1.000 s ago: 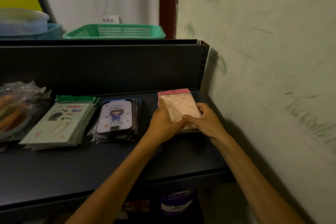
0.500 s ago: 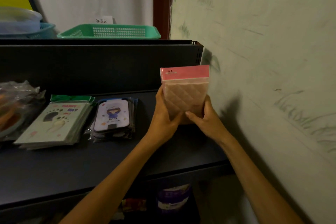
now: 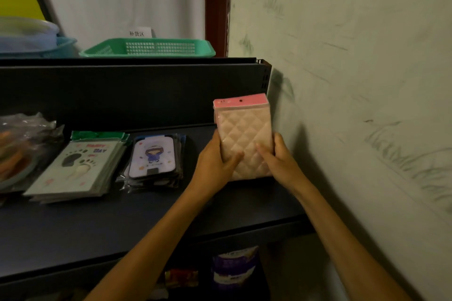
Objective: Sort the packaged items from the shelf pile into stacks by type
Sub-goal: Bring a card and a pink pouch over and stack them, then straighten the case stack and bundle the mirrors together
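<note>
Left hand (image 3: pixel 215 161) and right hand (image 3: pixel 281 161) gripping an upright quilted peach packet stack (image 3: pixel 244 139), glossy pink header, at the shelf's (image 3: pixel 146 222) right end, footprint cards (image 3: pixel 75 168) reading perhaps "HAPPY DAY"

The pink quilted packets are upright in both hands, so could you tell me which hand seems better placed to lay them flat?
Probably the right hand: it grips the wall-side edge of the pink quilted packets.
</note>
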### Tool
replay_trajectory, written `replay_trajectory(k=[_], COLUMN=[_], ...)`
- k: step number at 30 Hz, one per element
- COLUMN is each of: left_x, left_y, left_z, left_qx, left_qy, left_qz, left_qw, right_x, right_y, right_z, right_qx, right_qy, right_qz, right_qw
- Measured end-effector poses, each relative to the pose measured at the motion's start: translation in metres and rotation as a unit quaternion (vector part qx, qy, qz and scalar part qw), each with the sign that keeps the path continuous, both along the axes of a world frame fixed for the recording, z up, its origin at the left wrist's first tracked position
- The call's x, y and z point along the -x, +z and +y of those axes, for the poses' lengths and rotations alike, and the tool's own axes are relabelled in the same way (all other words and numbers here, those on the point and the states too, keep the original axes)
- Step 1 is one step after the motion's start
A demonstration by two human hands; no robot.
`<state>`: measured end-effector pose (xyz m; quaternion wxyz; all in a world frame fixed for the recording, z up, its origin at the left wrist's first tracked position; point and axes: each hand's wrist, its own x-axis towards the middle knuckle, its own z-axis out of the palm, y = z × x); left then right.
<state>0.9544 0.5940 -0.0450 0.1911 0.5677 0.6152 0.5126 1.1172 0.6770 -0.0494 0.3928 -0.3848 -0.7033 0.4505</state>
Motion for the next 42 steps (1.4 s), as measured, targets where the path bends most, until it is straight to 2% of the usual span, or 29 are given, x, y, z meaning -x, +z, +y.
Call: replay_trajectory(k=[2, 5, 7, 10, 13, 16, 19, 23, 30, 34, 39, 42], left_x=[0.004, 0.008, 0.009, 0.006, -0.002, 0.006, 0.03, 0.081, 0.168, 0.187, 0.179, 0.167], left_y=[-0.001, 0.0, 0.0, -0.001, 0.005, 0.02, 0.039, 0.053, 0.042, 0.027, 0.017, 0.016], left_z=[0.004, 0.01, 0.013, 0.015, 0.009, -0.009, -0.033, -0.062, -0.108, -0.103, -0.093, -0.088], left_qx=[0.053, 0.138, 0.17, 0.217, 0.216, 0.123, 0.063, 0.121, 0.128, 0.188, 0.187, 0.18], left_qy=[0.052, 0.06, 0.06, 0.095, 0.096, 0.097, 0.12, 0.192, 0.2, 0.173, 0.11, 0.05], left_qz=[0.066, 0.122, 0.129, 0.174, 0.2, 0.253, 0.295, 0.36, 0.362, 0.35, 0.337, 0.253], left_qw=[0.995, 0.981, 0.975, 0.956, 0.951, 0.955, 0.946, 0.905, 0.901, 0.901, 0.916, 0.949], right_x=[0.001, 0.006, 0.008, 0.01, 0.013, 0.019, 0.035, 0.074, 0.143, 0.168, 0.182, 0.187], right_y=[-0.003, -0.005, -0.003, 0.0, 0.006, 0.016, 0.03, 0.036, 0.029, 0.025, 0.024, 0.023], right_z=[0.001, 0.004, 0.006, 0.006, 0.0, -0.009, -0.019, -0.039, -0.07, -0.082, -0.089, -0.082], right_qx=[0.027, 0.063, 0.039, -0.024, -0.051, -0.11, -0.177, -0.227, -0.274, -0.233, 0.042, 0.117], right_qy=[-0.037, -0.074, -0.087, -0.115, -0.132, -0.161, -0.123, -0.032, 0.008, -0.012, -0.001, -0.026], right_qz=[-0.036, -0.097, -0.153, -0.277, -0.33, -0.336, -0.325, -0.301, -0.294, -0.305, -0.246, -0.201], right_qw=[0.998, 0.991, 0.984, 0.954, 0.933, 0.922, 0.921, 0.926, 0.916, 0.923, 0.968, 0.972])
